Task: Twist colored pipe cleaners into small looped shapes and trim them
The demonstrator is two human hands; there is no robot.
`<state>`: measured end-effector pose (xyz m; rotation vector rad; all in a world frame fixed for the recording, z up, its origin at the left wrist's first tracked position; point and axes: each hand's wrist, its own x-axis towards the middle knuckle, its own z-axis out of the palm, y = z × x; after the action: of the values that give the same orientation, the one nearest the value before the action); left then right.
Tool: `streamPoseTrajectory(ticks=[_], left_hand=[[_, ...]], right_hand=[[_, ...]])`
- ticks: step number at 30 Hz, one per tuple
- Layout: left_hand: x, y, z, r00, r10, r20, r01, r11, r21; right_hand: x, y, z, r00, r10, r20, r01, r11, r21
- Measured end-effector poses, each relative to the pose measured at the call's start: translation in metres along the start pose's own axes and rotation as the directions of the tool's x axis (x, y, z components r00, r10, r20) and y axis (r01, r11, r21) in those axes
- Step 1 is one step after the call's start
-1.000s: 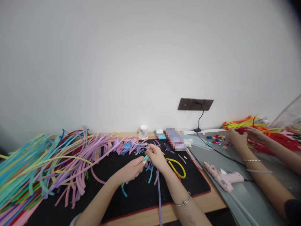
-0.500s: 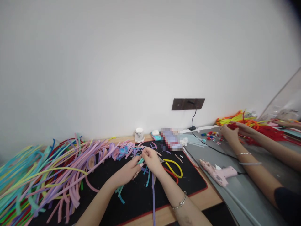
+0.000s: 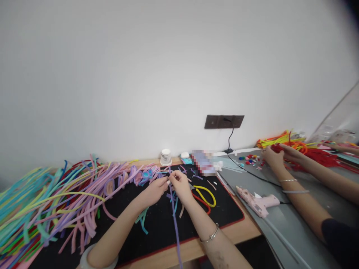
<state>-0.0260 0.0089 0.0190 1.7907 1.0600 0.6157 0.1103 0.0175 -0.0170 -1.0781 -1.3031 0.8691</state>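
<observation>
My left hand (image 3: 155,190) and my right hand (image 3: 179,185) meet over a black mat (image 3: 165,228), fingertips pinched together on a long purple pipe cleaner (image 3: 175,224) that trails down toward me past the table edge. A small teal piece shows between the fingers, though who holds it is unclear. Short teal and pink cut pieces (image 3: 143,218) lie on the mat under my hands. A yellow-handled cutter (image 3: 206,194) rests just right of my right hand.
A big heap of pipe cleaners (image 3: 56,198) covers the left of the table. A pink glue gun (image 3: 256,201) lies on a grey sheet (image 3: 283,228) at the right, where another person's hands (image 3: 276,155) work red pipe cleaners (image 3: 322,158). A small white cup (image 3: 165,157) stands by the wall.
My hands have moved slightly up and left on the mat, staying pinched together; the purple pipe cleaner now hangs from the fingertips. The view has shifted a little rightward.
</observation>
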Motion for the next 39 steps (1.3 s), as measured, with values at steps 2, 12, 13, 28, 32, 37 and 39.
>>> streamPoseTrajectory(ticks=[2, 12, 13, 28, 32, 37, 39], left_hand=[[-0.001, 0.000, -0.002, 0.999, 0.047, 0.012, -0.048, 0.997, 0.067], [-0.013, 0.005, 0.002, 0.966, 0.016, 0.258, -0.005, 0.999, -0.042], [-0.014, 0.005, 0.002, 0.956, -0.005, 0.292, 0.032, 0.996, -0.087], [-0.005, -0.006, -0.009, 0.987, -0.127, -0.095, 0.050, 0.820, -0.570], [-0.004, -0.008, -0.014, 0.975, -0.146, -0.168, 0.016, 0.797, -0.603], [-0.007, -0.006, -0.014, 0.990, -0.103, -0.093, 0.038, 0.847, -0.531], [-0.011, -0.004, -0.014, 0.996, -0.084, -0.014, 0.068, 0.885, -0.461]], right_hand=[[0.001, 0.001, -0.001, 0.997, 0.069, 0.016, -0.070, 0.996, 0.047], [0.007, -0.011, -0.014, 0.982, 0.147, -0.120, -0.101, 0.939, 0.328], [0.007, -0.013, -0.014, 0.981, 0.153, -0.121, -0.101, 0.930, 0.354], [0.002, -0.009, -0.010, 0.962, 0.002, 0.271, 0.003, 1.000, -0.020], [-0.006, -0.012, -0.002, 0.897, -0.059, 0.437, 0.105, 0.991, -0.082], [-0.004, -0.014, -0.005, 0.951, -0.101, 0.293, 0.126, 0.990, -0.067], [-0.001, -0.014, -0.008, 0.962, -0.049, 0.268, 0.042, 0.999, 0.033]])
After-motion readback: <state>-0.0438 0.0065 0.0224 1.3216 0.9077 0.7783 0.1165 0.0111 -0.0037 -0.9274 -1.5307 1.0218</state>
